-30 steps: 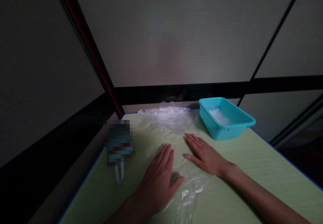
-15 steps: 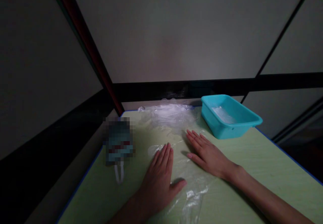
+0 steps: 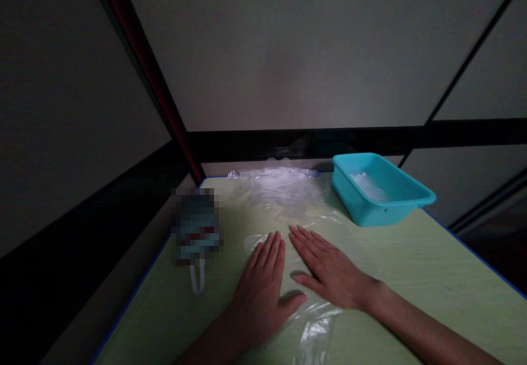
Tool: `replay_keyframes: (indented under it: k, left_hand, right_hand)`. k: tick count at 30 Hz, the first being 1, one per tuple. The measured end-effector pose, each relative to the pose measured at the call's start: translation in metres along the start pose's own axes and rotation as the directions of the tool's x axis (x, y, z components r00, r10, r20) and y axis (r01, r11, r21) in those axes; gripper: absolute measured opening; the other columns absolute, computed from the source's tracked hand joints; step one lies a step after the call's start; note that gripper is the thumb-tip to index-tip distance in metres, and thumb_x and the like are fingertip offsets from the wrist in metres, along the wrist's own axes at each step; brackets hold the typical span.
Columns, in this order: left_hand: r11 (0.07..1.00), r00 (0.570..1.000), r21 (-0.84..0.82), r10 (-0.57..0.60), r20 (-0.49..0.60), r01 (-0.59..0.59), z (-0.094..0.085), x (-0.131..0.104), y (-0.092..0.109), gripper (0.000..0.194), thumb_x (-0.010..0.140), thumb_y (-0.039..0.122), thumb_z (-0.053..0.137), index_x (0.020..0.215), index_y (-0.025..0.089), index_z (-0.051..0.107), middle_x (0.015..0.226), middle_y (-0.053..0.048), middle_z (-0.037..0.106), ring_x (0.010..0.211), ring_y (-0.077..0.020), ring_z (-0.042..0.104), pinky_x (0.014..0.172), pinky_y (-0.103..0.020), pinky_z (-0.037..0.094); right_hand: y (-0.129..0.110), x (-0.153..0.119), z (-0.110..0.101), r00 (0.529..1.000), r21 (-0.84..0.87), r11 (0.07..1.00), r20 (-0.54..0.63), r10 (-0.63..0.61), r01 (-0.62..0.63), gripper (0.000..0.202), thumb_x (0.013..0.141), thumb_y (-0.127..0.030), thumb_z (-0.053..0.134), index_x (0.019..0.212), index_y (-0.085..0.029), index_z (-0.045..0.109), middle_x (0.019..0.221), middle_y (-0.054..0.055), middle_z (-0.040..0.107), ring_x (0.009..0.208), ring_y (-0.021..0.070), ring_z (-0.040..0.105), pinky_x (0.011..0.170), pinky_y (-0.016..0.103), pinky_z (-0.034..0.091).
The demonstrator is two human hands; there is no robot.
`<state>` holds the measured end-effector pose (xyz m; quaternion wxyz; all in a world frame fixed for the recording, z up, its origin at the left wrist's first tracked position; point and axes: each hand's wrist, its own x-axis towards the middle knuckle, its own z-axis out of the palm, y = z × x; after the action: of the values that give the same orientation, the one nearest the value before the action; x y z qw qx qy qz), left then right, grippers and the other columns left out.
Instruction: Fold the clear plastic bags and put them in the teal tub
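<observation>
A thin clear plastic sheet or bag (image 3: 316, 335) lies on the pale green table, running from under my hands toward the near edge. My left hand (image 3: 263, 288) rests flat on it, fingers together and thumb spread out. Close by on the right, my right hand (image 3: 329, 269) also lies palm down on the plastic, fingers stretched toward the upper left. Neither hand grips anything. Beyond them, a crumpled pile of clear plastic (image 3: 282, 185) lies at the table's far edge.
At the back right stands a turquoise basin (image 3: 387, 214) with some clear plastic (image 3: 370, 187) inside. A blurred item with a white loop (image 3: 197, 278) lies at the left of the green table (image 3: 411, 266). A wall rises behind the table.
My right hand has moved left and nearer to me, closer to my left hand. My left hand has stayed nearly in place. The view has shifted slightly.
</observation>
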<state>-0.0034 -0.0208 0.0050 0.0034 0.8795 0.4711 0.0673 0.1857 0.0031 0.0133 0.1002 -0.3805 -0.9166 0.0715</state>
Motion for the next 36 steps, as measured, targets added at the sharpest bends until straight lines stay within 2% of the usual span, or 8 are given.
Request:
replay_keyframes:
  k: [7,15,22,28,32,36]
  left_hand:
    - [0.999,1.0,-0.033,-0.026,0.01,0.026,-0.001,0.001,0.0,0.084,0.073,0.056,0.051,0.135,0.006,0.025,0.143,-0.015,0.018,0.131,-0.0301,0.013,0.104,-0.048,0.019]
    - [0.998,0.998,-0.04,-0.044,0.037,0.046,-0.004,0.0,-0.001,0.083,0.074,0.054,0.051,0.136,0.006,0.024,0.144,-0.014,0.016,0.132,-0.0292,0.012,0.105,-0.047,0.019]
    - [0.996,0.998,-0.057,-0.065,0.002,0.064,-0.004,-0.003,-0.004,0.081,0.075,0.049,0.052,0.136,0.007,0.022,0.144,-0.016,0.016,0.131,-0.0283,0.015,0.103,-0.047,0.022]
    - [0.996,0.996,-0.05,-0.079,-0.041,0.077,-0.014,-0.004,-0.007,0.076,0.077,0.052,0.049,0.134,0.008,0.027,0.142,-0.017,0.023,0.129,-0.0296,0.022,0.102,-0.05,0.023]
    - [0.992,0.99,-0.066,-0.114,-0.083,0.109,-0.016,-0.001,-0.012,0.074,0.077,0.051,0.049,0.132,0.007,0.03,0.14,-0.018,0.027,0.128,-0.0298,0.025,0.102,-0.049,0.024]
    - [0.989,0.99,-0.1,-0.115,-0.08,0.107,-0.013,0.005,-0.015,0.07,0.078,0.047,0.048,0.132,0.006,0.031,0.14,-0.018,0.028,0.129,-0.0284,0.024,0.103,-0.047,0.025]
  right_hand:
    - [0.02,-0.01,0.0,0.997,-0.043,0.997,-0.062,0.055,-0.057,0.066,0.088,-0.052,0.03,0.138,-0.01,0.02,0.142,0.013,0.02,0.131,0.0228,0.015,0.106,0.042,0.021]
    - [0.038,-0.013,-0.007,0.988,-0.094,0.983,-0.019,0.155,-0.156,0.07,0.088,-0.056,0.027,0.137,-0.006,0.023,0.142,0.015,0.02,0.131,0.0239,0.016,0.106,0.042,0.022]
    - [0.025,-0.011,-0.014,0.999,-0.025,0.999,-0.026,0.037,-0.038,0.068,0.087,-0.054,0.031,0.139,-0.012,0.018,0.143,0.013,0.019,0.132,0.024,0.014,0.106,0.044,0.019]
    - [0.014,-0.012,-0.017,0.993,0.075,0.996,0.101,-0.053,0.045,0.071,0.086,-0.055,0.033,0.14,-0.013,0.012,0.144,0.012,0.015,0.132,0.0244,0.011,0.107,0.043,0.015]
    - [0.008,-0.017,-0.022,0.986,0.123,0.99,0.14,-0.088,0.07,0.073,0.085,-0.057,0.035,0.14,-0.015,0.01,0.144,0.012,0.013,0.132,0.0242,0.01,0.108,0.042,0.014]
    - [-0.001,-0.015,-0.027,0.983,0.135,0.987,0.147,-0.108,0.088,0.072,0.085,-0.057,0.034,0.14,-0.016,0.011,0.144,0.01,0.014,0.132,0.0242,0.011,0.108,0.041,0.016]
